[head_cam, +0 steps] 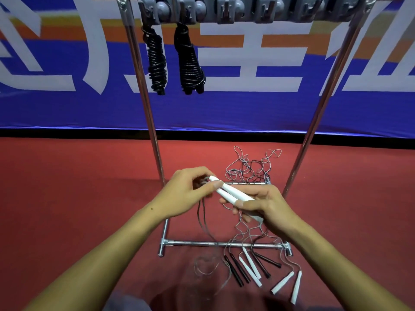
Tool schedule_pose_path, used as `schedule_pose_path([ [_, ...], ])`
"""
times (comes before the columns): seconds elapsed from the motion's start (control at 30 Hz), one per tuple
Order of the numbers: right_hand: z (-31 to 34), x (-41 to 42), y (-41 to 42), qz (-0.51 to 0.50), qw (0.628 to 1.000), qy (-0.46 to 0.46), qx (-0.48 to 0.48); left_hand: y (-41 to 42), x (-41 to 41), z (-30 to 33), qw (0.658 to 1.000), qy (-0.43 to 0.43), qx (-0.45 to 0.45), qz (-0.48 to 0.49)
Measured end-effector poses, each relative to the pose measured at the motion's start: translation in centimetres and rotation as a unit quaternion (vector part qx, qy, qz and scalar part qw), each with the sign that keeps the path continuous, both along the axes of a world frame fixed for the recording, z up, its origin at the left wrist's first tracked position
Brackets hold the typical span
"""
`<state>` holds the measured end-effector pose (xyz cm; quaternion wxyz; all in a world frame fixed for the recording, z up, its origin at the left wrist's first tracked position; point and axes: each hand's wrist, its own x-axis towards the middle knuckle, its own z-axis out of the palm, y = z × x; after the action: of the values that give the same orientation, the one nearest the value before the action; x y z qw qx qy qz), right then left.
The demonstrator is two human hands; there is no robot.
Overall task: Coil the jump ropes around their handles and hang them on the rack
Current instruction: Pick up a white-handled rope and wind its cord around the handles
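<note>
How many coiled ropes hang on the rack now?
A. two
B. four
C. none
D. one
A: two black coiled ropes, one beside the other, hang from hooks at the left end of the rack; the remaining hooks show nothing hanging.

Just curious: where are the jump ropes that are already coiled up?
In the head view, two coiled black ropes hang side by side from the rack's hooks at upper left, beside its left pole.
</note>
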<state>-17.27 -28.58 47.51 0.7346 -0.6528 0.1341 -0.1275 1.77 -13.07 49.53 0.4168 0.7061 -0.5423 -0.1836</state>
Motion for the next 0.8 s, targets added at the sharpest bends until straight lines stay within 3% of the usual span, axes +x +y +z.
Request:
schedule_pose_path([
  [0.2, 0.0, 0.2, 0.1, -0.019, 0.999, -0.026, 0.032, -0.5, -0.7, 0.8, 0.98, 0.199, -0.01, -0.004],
  [0.37, 0.0, 0.1, 0.1, -0.02, 0.998, -0.025, 0.053, -0.5, -0.6, 1.3, 0.977, 0.213, -0.013, 0.012],
  [0.5, 0.1, 0.2, -0.1, -0.06, 0.98, -0.064, 0.179, -0.7, -0.5, 1.8, 0.964, 0.246, -0.076, 0.065],
  [0.6, -0.1, 0.3, -0.1, -0.038, 0.967, -0.106, 0.228, -1.1, -0.8, 2.2, 0.954, 0.261, -0.12, 0.09],
  [0.73, -0.9, 1.9, 1.5, -0.038, 0.977, -0.101, 0.185, -2.0, -1.1, 2.7, 0.944, 0.268, -0.149, 0.119],
  [0.8, -1.2, 2.9, 2.6, -0.068, 0.987, -0.079, 0.119, -2.5, -1.3, 2.7, 0.938, 0.287, -0.146, 0.129],
])
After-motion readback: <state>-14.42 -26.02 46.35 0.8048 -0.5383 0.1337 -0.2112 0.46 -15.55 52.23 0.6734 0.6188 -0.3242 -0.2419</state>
